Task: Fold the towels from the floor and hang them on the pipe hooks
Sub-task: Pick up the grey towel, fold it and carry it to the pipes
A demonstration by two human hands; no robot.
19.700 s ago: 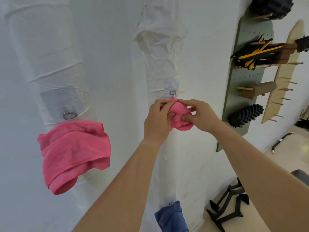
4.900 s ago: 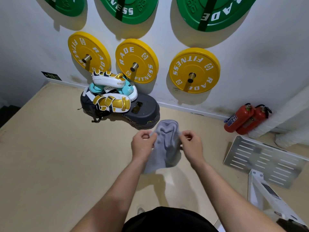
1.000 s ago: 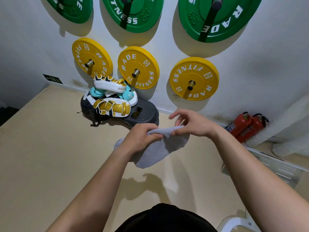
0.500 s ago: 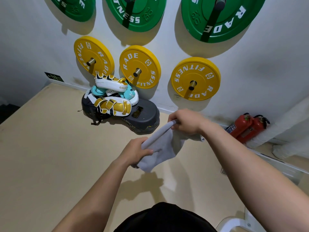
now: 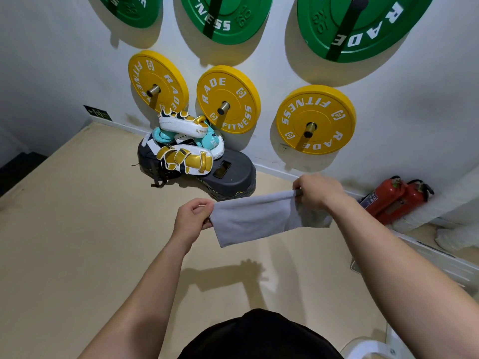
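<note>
A grey towel (image 5: 252,218) is stretched out flat in the air between my two hands, above the beige floor. My left hand (image 5: 193,216) pinches its left end. My right hand (image 5: 315,190) grips its right end a little higher, so the top edge slopes up to the right. The towel looks folded into a narrow band, with a lower corner hanging at the left. No pipe hooks show in this view.
Yellow weight plates (image 5: 228,99) and green weight plates (image 5: 357,24) hang on the white wall ahead. A pile of boxing pads (image 5: 185,143) lies on a dark pad against the wall. Two red fire extinguishers (image 5: 394,198) lie at the right, beside a wrapped pipe (image 5: 456,203).
My hands have drawn apart, pulling the bunched grey towel out into a flat band. The left hand rose and the right hand moved to the right.
</note>
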